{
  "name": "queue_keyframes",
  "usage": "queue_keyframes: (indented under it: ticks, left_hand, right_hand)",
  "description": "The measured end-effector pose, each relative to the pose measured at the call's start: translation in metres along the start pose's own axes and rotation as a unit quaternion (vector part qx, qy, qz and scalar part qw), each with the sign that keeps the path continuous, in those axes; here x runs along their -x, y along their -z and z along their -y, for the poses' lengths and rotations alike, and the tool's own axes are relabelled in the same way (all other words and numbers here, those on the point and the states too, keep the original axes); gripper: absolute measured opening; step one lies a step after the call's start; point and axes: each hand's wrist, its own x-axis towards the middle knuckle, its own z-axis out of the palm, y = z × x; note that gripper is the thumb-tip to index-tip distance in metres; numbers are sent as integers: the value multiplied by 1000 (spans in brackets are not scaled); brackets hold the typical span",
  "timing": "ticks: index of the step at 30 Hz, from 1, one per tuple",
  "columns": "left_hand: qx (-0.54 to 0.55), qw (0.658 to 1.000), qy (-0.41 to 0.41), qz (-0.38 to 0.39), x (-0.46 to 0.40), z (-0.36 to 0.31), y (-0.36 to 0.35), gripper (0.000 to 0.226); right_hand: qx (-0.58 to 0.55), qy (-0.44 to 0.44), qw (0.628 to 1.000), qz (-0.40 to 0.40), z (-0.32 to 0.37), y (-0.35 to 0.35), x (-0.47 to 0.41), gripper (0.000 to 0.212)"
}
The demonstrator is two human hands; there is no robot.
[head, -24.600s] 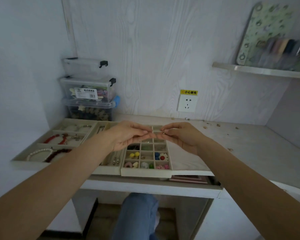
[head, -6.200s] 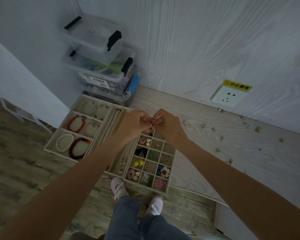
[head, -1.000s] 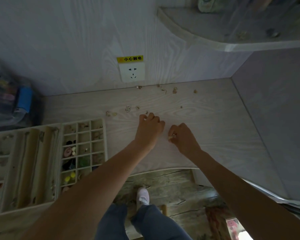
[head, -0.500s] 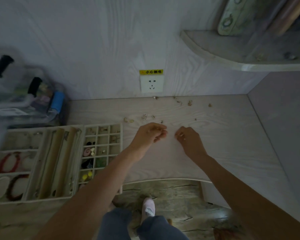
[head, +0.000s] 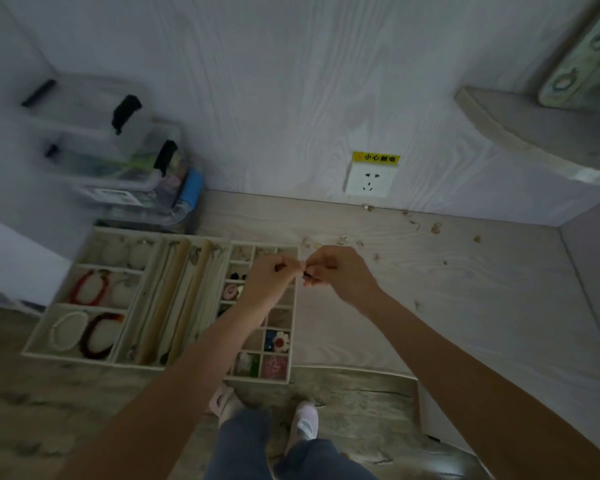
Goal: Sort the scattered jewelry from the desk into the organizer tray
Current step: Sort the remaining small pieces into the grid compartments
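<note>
Progress looked partial: the organizer tray (head: 174, 299), under and left of the hands, already held bracelets, chains and bright pieces in its small cells, while loose jewelry (head: 343, 240) lay scattered on the desk (head: 465, 306) beyond and right of them. The left hand (head: 267, 282) and right hand (head: 340, 275) met fingertip to fingertip, pinching something tiny and dark I couldn't identify. Half a second before, both hands were apart, out over the bare desk to the right of the tray.

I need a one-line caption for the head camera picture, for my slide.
Both hands, left hand and right hand, pinch a tiny piece together above the organizer tray.
</note>
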Motion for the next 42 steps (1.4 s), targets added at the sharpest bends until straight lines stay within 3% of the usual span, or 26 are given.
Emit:
queue_keyframes:
  ticks: [3, 9, 14, 18, 23, 27, 32, 35, 37, 42]
  left_hand:
    - [-23, 999, -11, -23, -5, 10, 24, 9]
    - [-157, 985, -37, -60, -19, 43, 74, 15]
    - [-217, 974, -34, -50, -35, 59, 107, 15]
    - [-236, 971, -33, -27, -45, 61, 113, 13]
    - [-230, 972, -52, -12, -47, 64, 113, 12]
    - [-222, 973, -56, -20, -48, 69, 111, 9]
    - [-201, 979, -30, -31, -51, 72, 113, 11]
    - [-201, 979, -12, -31, -53, 73, 113, 18]
    - [-202, 979, -1, -29, -54, 72, 113, 21]
    - [-211, 977, -5, -34, -55, 71, 112, 21]
  right_hand:
    - [-3, 2, 1000, 18, 7, -18, -8, 18]
    - [50, 7, 998, 48, 26, -47, -36, 9]
    - [167, 18, 982, 88, 34, -74, -62, 6]
    - [302, 62, 940, 145, 42, -87, -79, 10]
    - [489, 129, 839, 200, 41, -95, -98, 11]
    - [562, 167, 778, 224, 38, -100, -103, 15]
    - [552, 172, 786, 219, 32, -104, -109, 19]
    - [589, 207, 743, 243, 32, -109, -107, 19]
    - [600, 216, 733, 237, 33, -110, -106, 18]
    - [572, 211, 760, 228, 31, -108, -108, 18]
